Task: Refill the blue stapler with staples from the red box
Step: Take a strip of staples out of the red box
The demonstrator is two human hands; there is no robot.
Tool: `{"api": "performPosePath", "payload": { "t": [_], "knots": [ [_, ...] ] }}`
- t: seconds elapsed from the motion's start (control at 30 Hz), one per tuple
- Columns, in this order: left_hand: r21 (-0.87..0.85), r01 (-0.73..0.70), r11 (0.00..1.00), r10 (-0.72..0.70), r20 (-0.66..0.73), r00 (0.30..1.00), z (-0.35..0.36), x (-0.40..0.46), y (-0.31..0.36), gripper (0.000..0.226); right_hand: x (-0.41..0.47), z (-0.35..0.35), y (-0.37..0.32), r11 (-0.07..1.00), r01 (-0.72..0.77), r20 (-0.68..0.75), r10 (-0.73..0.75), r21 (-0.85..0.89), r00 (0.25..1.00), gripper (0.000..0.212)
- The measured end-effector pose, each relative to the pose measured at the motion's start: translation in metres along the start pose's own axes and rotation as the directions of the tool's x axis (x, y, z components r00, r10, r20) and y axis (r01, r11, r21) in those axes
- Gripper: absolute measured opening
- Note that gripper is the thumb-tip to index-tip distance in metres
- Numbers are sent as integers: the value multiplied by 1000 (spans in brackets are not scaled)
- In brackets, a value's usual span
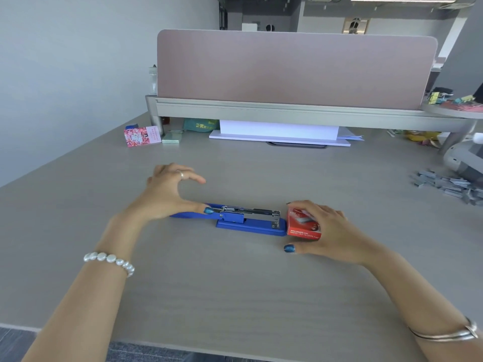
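Observation:
The blue stapler (245, 226) lies on the desk at the centre, opened flat, with its blue top arm folded back to the left and its metal staple channel exposed. My left hand (167, 194) rests over that folded arm, thumb tip at the hinge, fingers spread above the desk. The red box (303, 226) stands against the stapler's right end. My right hand (326, 231) wraps around the box from the right, fingers on top and thumb low in front.
A heap of loose grey staple strips (449, 184) lies at the right edge of the grey desk (235, 288). At the back stand a pink divider (287, 69), a white paper stack (279, 131), a pink card box (141, 135) and a grey device (465, 158).

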State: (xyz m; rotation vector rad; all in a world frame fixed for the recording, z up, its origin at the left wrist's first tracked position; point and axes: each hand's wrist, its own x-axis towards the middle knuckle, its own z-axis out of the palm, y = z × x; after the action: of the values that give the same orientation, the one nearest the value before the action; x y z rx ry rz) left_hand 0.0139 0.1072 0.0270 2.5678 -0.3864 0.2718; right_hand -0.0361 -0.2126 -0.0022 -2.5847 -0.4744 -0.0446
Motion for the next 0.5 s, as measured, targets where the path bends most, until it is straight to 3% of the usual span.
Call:
{"api": "performPosePath", "payload": {
  "t": [0.1,0.27,0.4,0.5],
  "knots": [
    [-47,-141,989,143,53,988,10,10,35,56,1,-6,2,995,11,-61,-5,97,998,48],
    [-157,-318,935,341,150,928,45,28,90,33,8,-21,5,996,39,-63,-34,80,997,30],
    [-229,-351,908,394,179,902,65,37,115,33,10,-39,9,987,117,-86,-108,110,990,28],
    [-267,-371,889,405,85,910,74,39,117,29,8,-36,11,974,93,-155,-62,206,986,25]
  ]
}}
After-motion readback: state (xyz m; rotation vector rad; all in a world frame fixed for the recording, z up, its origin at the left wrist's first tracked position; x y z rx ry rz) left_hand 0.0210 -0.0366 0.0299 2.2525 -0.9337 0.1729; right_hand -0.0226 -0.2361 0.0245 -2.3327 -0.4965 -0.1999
